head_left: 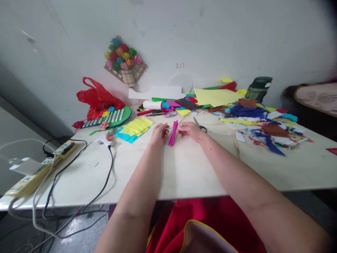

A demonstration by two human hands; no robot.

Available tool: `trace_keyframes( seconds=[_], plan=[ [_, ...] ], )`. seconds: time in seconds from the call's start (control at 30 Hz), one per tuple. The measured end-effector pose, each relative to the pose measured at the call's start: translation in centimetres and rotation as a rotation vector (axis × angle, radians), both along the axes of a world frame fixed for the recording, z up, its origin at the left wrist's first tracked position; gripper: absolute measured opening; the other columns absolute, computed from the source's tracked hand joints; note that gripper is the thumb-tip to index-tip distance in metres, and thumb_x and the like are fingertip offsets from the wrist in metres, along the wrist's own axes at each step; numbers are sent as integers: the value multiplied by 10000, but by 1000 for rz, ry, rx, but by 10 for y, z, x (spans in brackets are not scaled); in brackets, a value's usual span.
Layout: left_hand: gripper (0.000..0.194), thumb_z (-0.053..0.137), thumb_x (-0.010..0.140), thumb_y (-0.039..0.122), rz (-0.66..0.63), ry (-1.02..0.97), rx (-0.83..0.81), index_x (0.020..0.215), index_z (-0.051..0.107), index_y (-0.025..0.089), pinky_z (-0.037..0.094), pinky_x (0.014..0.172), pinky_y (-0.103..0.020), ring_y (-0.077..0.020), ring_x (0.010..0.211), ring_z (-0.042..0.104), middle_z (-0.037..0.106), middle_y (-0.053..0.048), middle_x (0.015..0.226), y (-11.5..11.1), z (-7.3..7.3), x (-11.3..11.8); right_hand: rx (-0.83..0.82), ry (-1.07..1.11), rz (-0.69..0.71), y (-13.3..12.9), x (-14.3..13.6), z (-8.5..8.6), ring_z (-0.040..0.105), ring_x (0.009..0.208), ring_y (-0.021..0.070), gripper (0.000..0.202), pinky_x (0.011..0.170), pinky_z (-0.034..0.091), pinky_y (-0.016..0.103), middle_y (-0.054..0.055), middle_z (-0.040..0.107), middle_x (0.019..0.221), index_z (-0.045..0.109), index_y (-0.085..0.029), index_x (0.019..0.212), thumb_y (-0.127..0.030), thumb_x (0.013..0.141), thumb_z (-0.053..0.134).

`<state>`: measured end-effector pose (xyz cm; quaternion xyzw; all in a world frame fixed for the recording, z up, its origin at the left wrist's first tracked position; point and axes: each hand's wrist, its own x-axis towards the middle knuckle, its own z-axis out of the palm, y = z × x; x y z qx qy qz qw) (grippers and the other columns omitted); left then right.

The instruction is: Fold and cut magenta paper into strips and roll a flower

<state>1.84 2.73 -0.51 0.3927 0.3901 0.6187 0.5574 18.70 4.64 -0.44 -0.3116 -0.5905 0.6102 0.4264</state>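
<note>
A bundle of folded magenta crepe paper (173,134), pinched narrow at its middle, stands between my two hands above the white table (168,168). My left hand (159,134) is closed, its fingertips pinching one end of a thin grey strand (170,128) that meets the bundle's waist. My right hand (191,130) pinches on the other side, close to the paper; the strand's other end shows only faintly above its fingers. Whether the strand is wire or thread I cannot tell. Scissors (202,128) with dark handles lie just beyond my right hand.
Yellow paper sheets (138,126) lie left of my hands, near a glue gun (105,138) with a black cord. A power strip (44,170) runs along the left edge. Paper scraps (273,130) heap at the right, before a dark green bottle (258,89).
</note>
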Motion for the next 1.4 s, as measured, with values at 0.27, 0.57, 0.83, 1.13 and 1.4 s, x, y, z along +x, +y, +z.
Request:
trace_keyframes(
  seconds=[0.27, 0.57, 0.83, 1.13, 1.4],
  plan=[
    [330, 553, 783, 273, -206, -326, -150, 577, 317, 173, 137, 324, -163, -11, 317, 208, 344, 69, 424, -3, 8, 6, -19, 30, 27, -6, -10, 0, 512, 476, 94, 250, 483, 447, 252, 17, 609, 586, 580, -137, 615, -338, 596, 727],
    [342, 540, 774, 230, -103, -216, -167, 618, 237, 203, 55, 323, -168, -26, 306, 139, 175, 109, 416, -5, 10, 8, 32, 62, -19, -10, -15, 5, 453, 428, 74, 283, 471, 443, 254, -25, 536, 512, 548, -143, 585, -358, 586, 733],
    [301, 506, 780, 219, -35, -100, -155, 641, 239, 208, 49, 342, -168, -33, 306, 148, 190, 105, 415, -5, 8, 7, 38, 68, -57, -9, -12, 4, 427, 407, 73, 269, 443, 417, 251, -27, 523, 494, 539, -153, 554, -347, 596, 721],
    [394, 667, 690, 344, -50, 50, 23, 639, 302, 202, 200, 350, -170, -47, 343, 296, 321, 92, 417, -1, -3, 0, -3, 73, -48, -2, -2, -1, 531, 540, 98, 208, 530, 452, 254, 77, 698, 775, 627, -141, 649, -325, 612, 718],
    [328, 638, 699, 354, -151, 73, 18, 648, 354, 199, 234, 353, -195, -63, 339, 330, 379, 72, 424, 6, -8, 2, 51, 24, -73, -5, -8, -1, 565, 669, 120, 223, 451, 347, 191, 70, 694, 793, 714, -153, 728, -343, 611, 723]
  ],
)
